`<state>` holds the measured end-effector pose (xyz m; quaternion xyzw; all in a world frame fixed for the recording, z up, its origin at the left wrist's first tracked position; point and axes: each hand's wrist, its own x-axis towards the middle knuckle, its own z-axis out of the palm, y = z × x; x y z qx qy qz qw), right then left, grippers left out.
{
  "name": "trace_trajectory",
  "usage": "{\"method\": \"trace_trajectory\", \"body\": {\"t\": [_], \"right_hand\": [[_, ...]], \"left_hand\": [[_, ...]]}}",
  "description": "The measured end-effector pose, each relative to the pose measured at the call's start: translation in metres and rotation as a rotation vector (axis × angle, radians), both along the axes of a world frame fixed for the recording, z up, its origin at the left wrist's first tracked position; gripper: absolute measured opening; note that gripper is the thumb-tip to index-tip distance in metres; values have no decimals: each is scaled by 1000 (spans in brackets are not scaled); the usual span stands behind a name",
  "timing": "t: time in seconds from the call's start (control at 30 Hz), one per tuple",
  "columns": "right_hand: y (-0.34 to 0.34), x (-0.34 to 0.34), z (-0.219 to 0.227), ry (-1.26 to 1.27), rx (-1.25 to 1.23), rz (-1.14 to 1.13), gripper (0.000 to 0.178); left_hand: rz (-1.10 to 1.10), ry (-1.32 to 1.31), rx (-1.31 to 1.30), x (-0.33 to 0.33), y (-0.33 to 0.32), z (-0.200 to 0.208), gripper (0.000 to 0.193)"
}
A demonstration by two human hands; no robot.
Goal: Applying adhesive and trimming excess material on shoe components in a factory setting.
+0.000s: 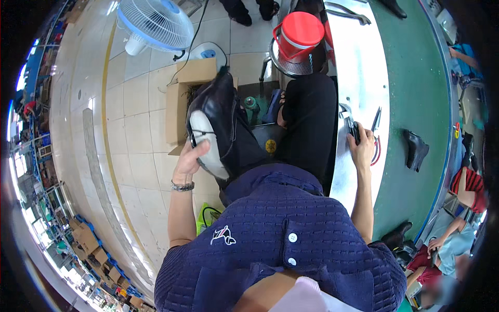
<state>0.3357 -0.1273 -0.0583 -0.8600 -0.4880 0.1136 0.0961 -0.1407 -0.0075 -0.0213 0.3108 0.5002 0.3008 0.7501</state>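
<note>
My left hand grips a black leather shoe on a white last, sole side toward me, held up over my lap above the floor. My right hand rests on the metal bench edge and is shut on a black-handled tool. Red-handled pliers lie just right of that hand. I wear a dark blue knitted shirt and a metal wristwatch on the left wrist.
A green conveyor belt carries a black boot; another black shoe lies nearer. An open cardboard box, a white fan and a red bucket stand ahead. Other people sit at the right.
</note>
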Motion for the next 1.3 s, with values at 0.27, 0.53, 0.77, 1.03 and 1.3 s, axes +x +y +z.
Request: {"method": "trace_trajectory", "body": {"t": [0.27, 0.53, 0.77, 1.03, 1.3], "right_hand": [[34, -27, 40, 912, 54, -158, 55], [98, -113, 125, 1453, -203, 53, 59], [136, -155, 148, 1568, -513, 167, 67], [162, -175, 166, 1369, -644, -15, 63], [138, -178, 144, 993, -449, 303, 56]], "left_hand": [[-170, 2, -90, 78, 13, 37, 71], [-33, -40, -36, 116, 15, 18, 74], [87, 224, 497, 117, 35, 0, 54], [106, 257, 511, 125, 56, 3, 36], [150, 235, 551, 126, 56, 3, 34]]}}
